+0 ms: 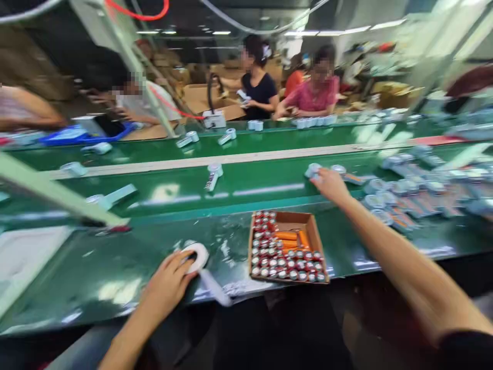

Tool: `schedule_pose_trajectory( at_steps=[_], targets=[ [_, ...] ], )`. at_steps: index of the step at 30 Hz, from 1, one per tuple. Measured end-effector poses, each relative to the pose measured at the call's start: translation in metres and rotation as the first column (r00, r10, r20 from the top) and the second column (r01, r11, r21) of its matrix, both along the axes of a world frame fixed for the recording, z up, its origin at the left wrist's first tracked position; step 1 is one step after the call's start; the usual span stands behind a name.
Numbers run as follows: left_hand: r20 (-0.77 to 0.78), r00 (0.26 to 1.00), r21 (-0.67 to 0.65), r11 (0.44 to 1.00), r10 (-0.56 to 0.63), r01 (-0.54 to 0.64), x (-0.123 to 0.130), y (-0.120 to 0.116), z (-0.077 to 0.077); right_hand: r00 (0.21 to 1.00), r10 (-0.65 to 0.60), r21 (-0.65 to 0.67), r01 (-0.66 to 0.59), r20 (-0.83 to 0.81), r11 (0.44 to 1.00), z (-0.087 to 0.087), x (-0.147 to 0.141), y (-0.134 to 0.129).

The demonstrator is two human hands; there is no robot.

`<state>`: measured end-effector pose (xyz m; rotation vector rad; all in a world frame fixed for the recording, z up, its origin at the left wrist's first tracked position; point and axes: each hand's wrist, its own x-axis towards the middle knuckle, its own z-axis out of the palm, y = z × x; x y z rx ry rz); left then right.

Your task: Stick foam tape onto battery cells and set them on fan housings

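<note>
My left hand is closed round the rim of a white, round-headed handheld device on the near bench. Its pale, flat handle points toward the bench edge. Across the belt, my right hand reaches forward, its fingers closed on a light-blue round-headed handheld device; most of that piece is hidden by the hand. Between my arms stands an open cardboard box holding many red-wrapped cylindrical batteries upright, with several orange cells lying in the middle.
A pile of light-blue devices covers the right of the belt; single ones, such as a device in the centre, lie farther left. A slanted post crosses at left, beside a white tray. Several people work beyond the belt.
</note>
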<state>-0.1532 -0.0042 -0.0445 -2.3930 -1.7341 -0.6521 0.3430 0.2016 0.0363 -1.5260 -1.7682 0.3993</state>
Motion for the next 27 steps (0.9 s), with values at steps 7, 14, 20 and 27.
schedule_pose_trajectory(
  at_steps=[7,14,20,27],
  targets=[
    [0.013,0.978,0.224,0.954,-0.209,0.200,0.112,0.000,0.046,0.731,0.643,-0.253,-0.682,-0.227,0.686,0.006,-0.087,-0.133],
    [0.090,0.941,0.126,0.941,-0.326,0.314,0.094,0.015,0.032,0.145,0.962,-0.593,-0.805,-0.232,-0.022,-0.003,-0.112,-0.196],
    [0.127,0.972,0.104,0.977,-0.196,0.184,0.080,-0.015,0.012,0.593,0.742,-0.464,-0.587,0.312,0.664,0.011,-0.065,-0.121],
    [0.069,0.939,0.156,0.934,-0.336,0.322,0.135,-0.015,0.036,0.556,0.621,-0.446,-0.432,0.553,0.784,-0.022,-0.084,-0.060]
  ],
)
